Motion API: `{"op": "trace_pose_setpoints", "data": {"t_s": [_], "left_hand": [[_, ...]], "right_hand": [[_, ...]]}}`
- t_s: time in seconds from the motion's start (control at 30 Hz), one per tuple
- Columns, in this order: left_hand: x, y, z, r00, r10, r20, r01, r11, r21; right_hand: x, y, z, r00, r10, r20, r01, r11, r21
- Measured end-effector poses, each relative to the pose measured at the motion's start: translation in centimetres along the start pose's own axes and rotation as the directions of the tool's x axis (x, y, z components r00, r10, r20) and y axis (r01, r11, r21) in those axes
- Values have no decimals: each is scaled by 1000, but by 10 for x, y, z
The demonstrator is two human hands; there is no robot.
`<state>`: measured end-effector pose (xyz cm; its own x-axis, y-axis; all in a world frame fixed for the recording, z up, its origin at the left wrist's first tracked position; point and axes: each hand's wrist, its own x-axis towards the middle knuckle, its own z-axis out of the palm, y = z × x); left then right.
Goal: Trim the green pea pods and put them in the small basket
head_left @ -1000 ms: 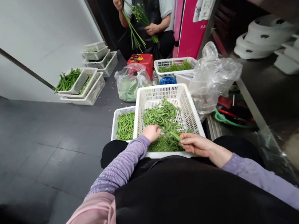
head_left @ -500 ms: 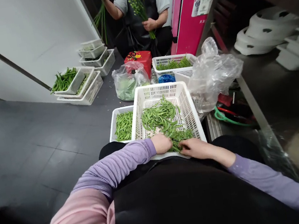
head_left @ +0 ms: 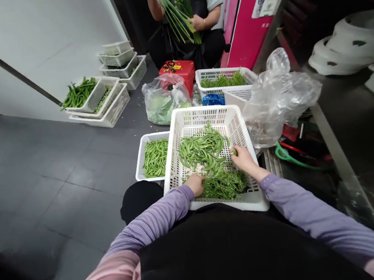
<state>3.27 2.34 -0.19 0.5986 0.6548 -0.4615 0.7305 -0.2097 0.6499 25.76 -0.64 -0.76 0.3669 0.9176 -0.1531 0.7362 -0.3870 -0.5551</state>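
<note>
A large white slotted basket (head_left: 245,127) stands in front of my lap. Flat green pea pods (head_left: 202,149) are spread over its middle, and a heap of fine green trimmings (head_left: 225,184) lies at the near end. My right hand (head_left: 245,160) is at the basket's right side, fingers closed on a pea pod (head_left: 234,151), of which only a bit shows. At the left edge of the trimmings is my left hand (head_left: 195,184), fingers curled together; what they hold, if anything, is hidden. Beside the basket, a smaller white basket (head_left: 141,163) contains more pods (head_left: 156,158).
Opposite, a person (head_left: 197,24) holds long green flower stems. Between us are a red box (head_left: 183,74) with scissors on top, a plastic bag of greens (head_left: 161,104) and a white basket (head_left: 251,76). Clear plastic bags (head_left: 281,95) bulge at right; stacked baskets (head_left: 114,112) stand left.
My hands have moved apart: the right went forward and right to the basket's side, the left slightly left. More of the trimmings heap shows. The person opposite has brought the stems together.
</note>
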Motion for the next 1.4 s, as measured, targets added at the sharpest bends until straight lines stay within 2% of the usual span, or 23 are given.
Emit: {"op": "trace_pose_setpoints", "data": {"t_s": [0.03, 0.1, 0.17, 0.23, 0.3, 0.37, 0.47, 0.57, 0.63, 0.7, 0.77, 0.8, 0.83, 0.9, 0.97, 1.03, 1.1, 1.17, 1.27, 1.4], "left_hand": [[0, -4, 3, 999, 5, -34, -1, 993, 119], [-1, -7, 5, 997, 66, -43, -54, 970, 238], [-3, -5, 6, 990, 144, 9, -142, 962, 234], [-6, -4, 7, 982, 179, 51, -186, 966, 182], [-7, -5, 7, 983, 175, 51, -180, 975, 129], [-6, -6, 7, 993, 116, 25, -117, 992, 40], [-1, 1, 6, 1000, -18, -18, 14, 980, -200], [3, 27, 7, 993, 27, -115, -65, 938, -340], [0, 47, 10, 991, 82, -103, -116, 916, -384], [-5, 61, 14, 995, 94, -35, -100, 908, -406], [-12, 66, 17, 993, 111, -48, -120, 945, -303], [-16, 66, 18, 986, 134, -102, -151, 971, -188], [-20, 65, 18, 971, 171, -167, -181, 982, -46], [-27, 64, 16, 926, 279, -252, -224, 948, 227], [-32, 65, 13, 897, 361, -254, -250, 890, 381], [-37, 68, 8, 891, 393, -228, -274, 865, 419], [-42, 70, 3, 885, 414, -213, -307, 863, 401], [-47, 71, -1, 868, 459, -191, -367, 851, 377], [-53, 67, -2, 844, 519, -138, -433, 809, 397], [-57, 62, -4, 837, 535, -113, -432, 774, 463]], "right_hand": [[12, 1, 4, 998, -21, 58, 25, 997, -72], [28, 0, 14, 982, -46, 185, 78, 982, -170], [37, -3, 26, 963, -48, 266, 106, 972, -208], [40, -5, 35, 961, -48, 271, 99, 979, -178], [40, -5, 34, 967, -48, 251, 83, 988, -131], [37, -3, 26, 975, -34, 219, 48, 997, -58], [23, -2, 6, 973, -7, 229, -16, 995, 102], [-4, -7, -4, 947, -48, 319, -54, 951, 305], [-25, -13, -3, 922, -95, 375, -98, 880, 465], [-44, -19, 1, 900, -134, 414, -187, 740, 646], [-58, -26, 2, 900, -146, 410, -248, 602, 759], [-64, -29, 1, 912, -136, 387, -246, 574, 781], [-69, -33, 0, 929, -118, 351, -219, 590, 777], [-76, -40, -5, 962, -75, 264, -150, 662, 735], [-80, -47, -11, 980, -39, 194, -118, 671, 732], [-83, -51, -17, 980, -17, 197, -153, 569, 808], [-84, -52, -23, 963, -31, 268, -232, 412, 881], [-85, -51, -28, 940, -62, 335, -301, 311, 901], [-88, -51, -33, 933, -58, 356, -326, 284, 901], [-93, -54, -36, 935, -46, 352, -322, 305, 896]]}}
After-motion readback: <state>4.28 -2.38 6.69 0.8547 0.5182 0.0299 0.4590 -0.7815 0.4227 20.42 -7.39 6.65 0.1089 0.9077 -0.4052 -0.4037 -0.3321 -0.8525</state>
